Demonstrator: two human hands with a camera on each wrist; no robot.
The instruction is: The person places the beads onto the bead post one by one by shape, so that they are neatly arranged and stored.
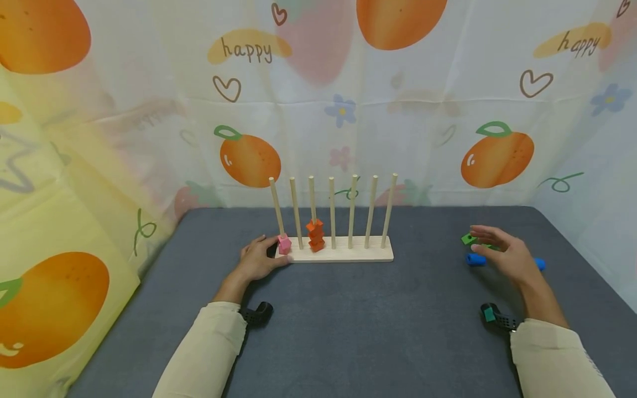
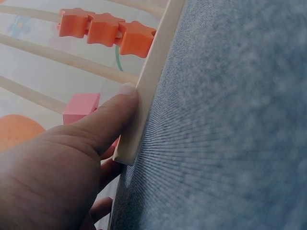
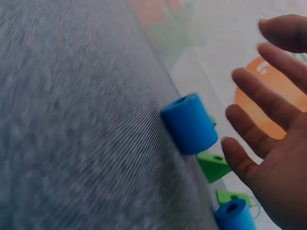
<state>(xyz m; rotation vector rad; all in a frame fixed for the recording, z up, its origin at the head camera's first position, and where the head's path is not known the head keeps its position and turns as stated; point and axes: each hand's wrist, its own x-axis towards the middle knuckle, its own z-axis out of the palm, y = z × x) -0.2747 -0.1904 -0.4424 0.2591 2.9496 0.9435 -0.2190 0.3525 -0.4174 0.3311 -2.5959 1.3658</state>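
At the left end of a wooden peg stand, my left hand grips the base, thumb on its front edge and fingers round the end. Pink block beads sit low on the leftmost peg, beside the thumb. Three orange star-shaped beads are stacked on the third peg. Over at the right, my right hand hovers with spread fingers and holds nothing. Beneath and beside it lie blue cylinder beads and green beads, one of them triangular; the hand partly hides them in the head view.
The stand's other pegs rise bare from the base. A dark grey cloth covers the table. Behind it hangs a white curtain printed with oranges, and a yellow one runs along the left side.
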